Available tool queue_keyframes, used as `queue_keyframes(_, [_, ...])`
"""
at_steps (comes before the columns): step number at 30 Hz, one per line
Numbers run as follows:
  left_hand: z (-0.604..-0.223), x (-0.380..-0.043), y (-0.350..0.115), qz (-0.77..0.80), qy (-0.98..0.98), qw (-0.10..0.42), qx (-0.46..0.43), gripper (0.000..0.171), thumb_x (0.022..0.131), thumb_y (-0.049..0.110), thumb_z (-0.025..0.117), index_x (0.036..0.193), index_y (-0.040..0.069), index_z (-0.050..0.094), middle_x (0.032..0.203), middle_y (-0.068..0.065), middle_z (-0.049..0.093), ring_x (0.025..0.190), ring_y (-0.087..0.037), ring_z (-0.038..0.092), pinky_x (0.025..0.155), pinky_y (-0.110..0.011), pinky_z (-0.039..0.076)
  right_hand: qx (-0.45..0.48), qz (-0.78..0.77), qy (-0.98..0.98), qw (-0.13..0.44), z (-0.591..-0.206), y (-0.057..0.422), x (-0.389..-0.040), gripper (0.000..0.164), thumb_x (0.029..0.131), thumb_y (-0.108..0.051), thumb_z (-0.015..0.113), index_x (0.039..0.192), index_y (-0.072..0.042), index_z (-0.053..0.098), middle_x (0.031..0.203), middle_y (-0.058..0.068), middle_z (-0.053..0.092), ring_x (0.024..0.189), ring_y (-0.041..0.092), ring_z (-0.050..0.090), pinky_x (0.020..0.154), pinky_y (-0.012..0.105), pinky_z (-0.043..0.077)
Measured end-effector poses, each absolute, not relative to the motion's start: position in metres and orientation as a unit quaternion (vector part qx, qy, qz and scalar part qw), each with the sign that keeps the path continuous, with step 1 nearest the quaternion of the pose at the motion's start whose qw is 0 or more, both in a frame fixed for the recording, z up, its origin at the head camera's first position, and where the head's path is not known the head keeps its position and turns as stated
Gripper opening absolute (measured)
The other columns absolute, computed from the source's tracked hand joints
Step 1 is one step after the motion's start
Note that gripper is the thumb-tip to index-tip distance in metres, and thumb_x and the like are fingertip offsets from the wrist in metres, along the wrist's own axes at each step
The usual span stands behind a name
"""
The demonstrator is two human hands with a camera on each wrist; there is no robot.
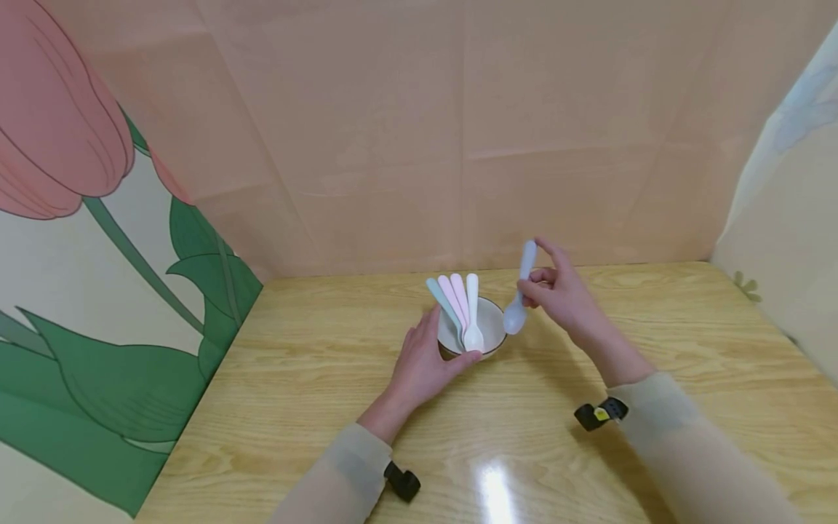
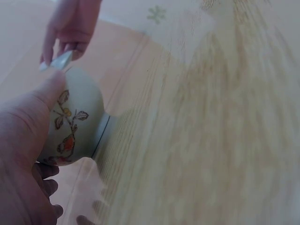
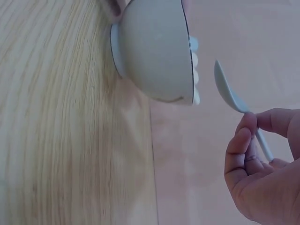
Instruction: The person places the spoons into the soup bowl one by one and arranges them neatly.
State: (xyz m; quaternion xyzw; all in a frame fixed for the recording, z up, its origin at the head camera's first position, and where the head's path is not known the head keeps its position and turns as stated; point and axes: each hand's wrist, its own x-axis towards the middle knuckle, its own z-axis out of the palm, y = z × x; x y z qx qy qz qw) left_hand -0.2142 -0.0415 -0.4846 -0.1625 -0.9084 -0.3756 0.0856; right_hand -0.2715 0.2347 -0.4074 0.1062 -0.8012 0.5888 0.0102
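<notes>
A white bowl (image 1: 492,327) with a dark rim stands on the table, and a painted flower sprig on its outside (image 2: 70,122) shows in the left wrist view. My left hand (image 1: 425,360) grips the bowl from its near left side, the thumb at the rim. Several spoons lean in it with handles up at the back: a teal spoon (image 1: 439,292), pink spoons (image 1: 456,291) and a white spoon (image 1: 473,309). To the right of the bowl, my right hand (image 1: 564,295) pinches a pale lavender spoon (image 1: 527,262) by its handle, bowl end down, beside the rim.
The wood-grain table (image 1: 294,393) runs back to a plain peach backdrop (image 1: 393,145). A panel with a printed tulip (image 1: 124,349) borders the left, a pale panel (image 1: 792,240) the right. Dark wrist cameras (image 1: 402,482) sit below both sleeves.
</notes>
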Motion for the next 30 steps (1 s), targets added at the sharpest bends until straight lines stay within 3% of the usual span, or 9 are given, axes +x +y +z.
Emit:
queue_keyframes(13, [-0.485,-0.214,-0.042,-0.379,-0.906,0.085,-0.168,0.109,0.095,0.065,0.08,0.175,0.014,0.027,0.167,-0.009,0.049,0.149,-0.026,0.05,0.126,-0.051,0.033,0.118,0.624,-0.772,0.006,-0.413,0.21,-0.268,0.09,0.106,-0.007,0.074,0.176,-0.016,0.017,0.105,0.02,0.069,0.082,0.019,0.073,0.08,0.03,0.063])
queue_keyframes(21, [-0.485,-0.213,-0.042,-0.379,-0.906,0.085,-0.168,0.109,0.096,0.065,0.079,0.175,0.013,0.026,0.169,-0.009,0.048,0.151,-0.027,0.049,0.129,-0.054,0.029,0.124,0.585,-0.802,-0.012,-0.417,0.202,-0.272,0.088,0.107,-0.017,0.075,0.175,-0.023,0.021,0.113,0.022,0.074,0.099,0.031,0.071,0.086,0.033,0.059])
queue_keyframes(30, [-0.483,-0.212,-0.042,-0.383,-0.904,0.084,-0.169,0.108,0.096,0.065,0.079,0.175,0.014,0.026,0.17,-0.008,0.046,0.151,-0.026,0.048,0.129,-0.054,0.028,0.135,0.565,-0.814,-0.02,-0.423,0.197,-0.274,0.086,0.105,-0.015,0.078,0.173,-0.021,0.026,0.107,0.022,0.076,0.098,0.029,0.07,0.083,0.026,0.052])
